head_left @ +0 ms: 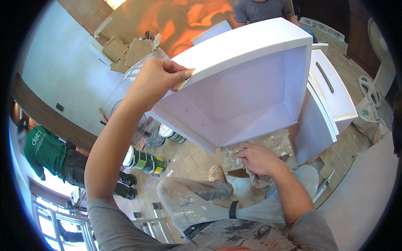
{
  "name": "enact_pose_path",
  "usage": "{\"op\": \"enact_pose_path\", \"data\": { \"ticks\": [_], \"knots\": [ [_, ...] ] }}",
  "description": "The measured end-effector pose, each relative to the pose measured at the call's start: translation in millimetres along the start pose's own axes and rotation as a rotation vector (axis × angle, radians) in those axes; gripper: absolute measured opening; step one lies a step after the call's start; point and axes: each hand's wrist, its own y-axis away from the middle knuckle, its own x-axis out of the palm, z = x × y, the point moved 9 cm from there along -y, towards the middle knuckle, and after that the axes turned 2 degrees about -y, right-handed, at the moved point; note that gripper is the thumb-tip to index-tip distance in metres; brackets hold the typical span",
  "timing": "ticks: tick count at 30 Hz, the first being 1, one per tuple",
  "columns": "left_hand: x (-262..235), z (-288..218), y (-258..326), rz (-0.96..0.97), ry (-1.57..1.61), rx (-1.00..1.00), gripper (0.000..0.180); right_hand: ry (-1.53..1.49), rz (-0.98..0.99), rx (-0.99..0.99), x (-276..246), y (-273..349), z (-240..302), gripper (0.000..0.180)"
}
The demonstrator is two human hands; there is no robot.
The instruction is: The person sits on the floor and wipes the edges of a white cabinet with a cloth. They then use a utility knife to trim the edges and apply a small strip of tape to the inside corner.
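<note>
My left hand pinches a small folded piece of tan sandpaper against the left end of the white drawer's curved front edge. The white drawer is tilted with its hollow inside facing me, its lower edge by a paint-spattered wooden board. Below the drawer, my right hand is partly closed around a crumpled greyish rag, its index finger pointing left. My right palm is hidden.
More white drawers stand at the right, one with a dark handle. Paint buckets stand on the tiled floor at left. A ladder is lower left, a utility knife lies at right. One person in green and another in grey are nearby.
</note>
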Motion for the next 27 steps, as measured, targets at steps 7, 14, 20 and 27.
{"op": "enact_pose_path", "data": {
  "ticks": [7,14,20,27],
  "knots": [
    [-19.7,25.0,11.8,-0.025,-0.021,-0.063,0.027,-0.001,-0.008,0.008,-1.3,1.5,-4.4,0.034],
    [0.8,1.9,0.9,0.002,0.028,0.022,0.026,0.007,0.007,0.0,2.1,1.2,-1.0,0.035],
    [-17.7,26.4,12.5,-0.013,0.03,-0.069,0.027,-0.014,-0.013,-0.005,-0.2,2.7,-4.4,0.035],
    [8.9,-8.5,1.8,0.014,0.08,0.037,0.026,-0.015,0.0,0.02,-1.3,4.0,-4.7,0.034]
  ]
}}
